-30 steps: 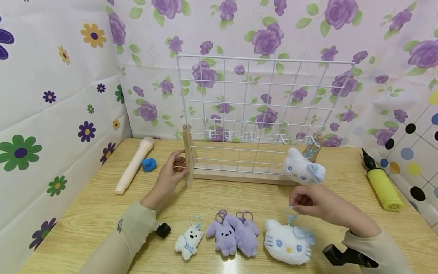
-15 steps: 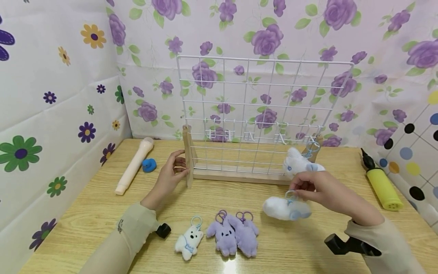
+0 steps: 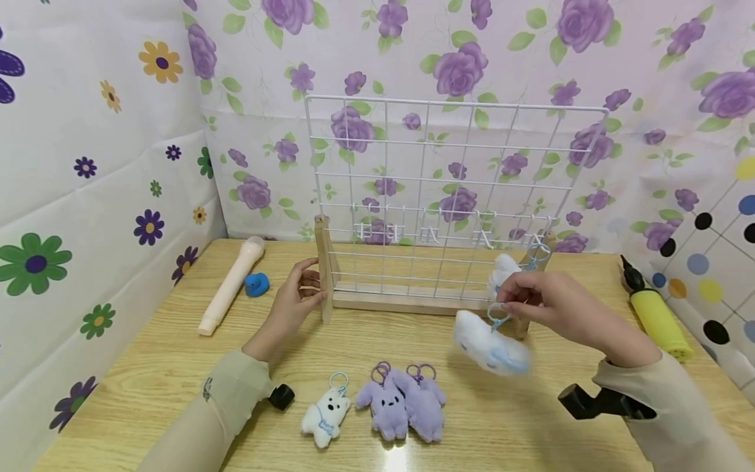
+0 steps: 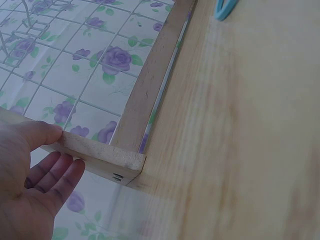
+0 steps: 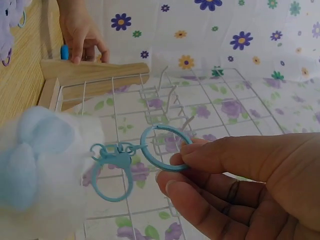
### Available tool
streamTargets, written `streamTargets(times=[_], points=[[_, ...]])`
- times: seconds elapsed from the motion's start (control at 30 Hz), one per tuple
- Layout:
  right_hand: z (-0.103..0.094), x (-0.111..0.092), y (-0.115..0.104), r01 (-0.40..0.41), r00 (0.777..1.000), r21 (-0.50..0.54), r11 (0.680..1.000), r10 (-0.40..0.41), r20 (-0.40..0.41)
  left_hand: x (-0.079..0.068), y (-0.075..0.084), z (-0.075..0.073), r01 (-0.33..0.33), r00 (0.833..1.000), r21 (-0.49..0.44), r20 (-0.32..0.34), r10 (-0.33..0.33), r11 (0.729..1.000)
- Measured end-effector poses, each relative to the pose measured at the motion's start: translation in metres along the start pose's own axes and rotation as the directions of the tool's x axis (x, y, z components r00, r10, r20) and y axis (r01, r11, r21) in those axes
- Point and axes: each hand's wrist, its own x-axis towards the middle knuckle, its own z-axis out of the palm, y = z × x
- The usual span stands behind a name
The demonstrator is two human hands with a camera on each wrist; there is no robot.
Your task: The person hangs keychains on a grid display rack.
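Note:
My right hand (image 3: pixel 554 305) pinches the light-blue key ring (image 5: pixel 144 150) of a white plush cat-head keychain (image 3: pixel 486 344), which hangs tilted and blurred over the table. A blue bow (image 5: pixel 22 170) shows on it in the right wrist view. Partly behind this hand, a similar white plush keychain (image 3: pixel 502 269) hangs on the right side of the white wire grid rack (image 3: pixel 460 103). My left hand (image 3: pixel 295 292) grips the rack's left wooden upright (image 3: pixel 322 262), thumb and fingers on opposite edges. Several white hooks (image 3: pixel 429 235) hang in a row on the grid.
On the near table lie a white plush dog keychain (image 3: pixel 326 418) and two purple plush keychains (image 3: pixel 391 414). Far left are a pale microphone-shaped stick (image 3: pixel 232 285) and a blue toy duck (image 3: pixel 256 284). A yellow hand pump (image 3: pixel 660 324) lies at the right.
My right hand has lifted the plush cat-head keychain off the table and moved it up toward the rack, now overlapping the hanging one. The left hand has stayed in place.

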Motion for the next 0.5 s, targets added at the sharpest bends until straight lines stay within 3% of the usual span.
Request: streamTargets(times=[0.5], points=[[-0.018, 0.021, -0.009, 0.011, 0.996, -0.1, 0.995, -0.02, -0.087, 0.001, 0.0, -0.001, -0.004, 1.0, -0.007, 0.005, 0.004, 1.0]])
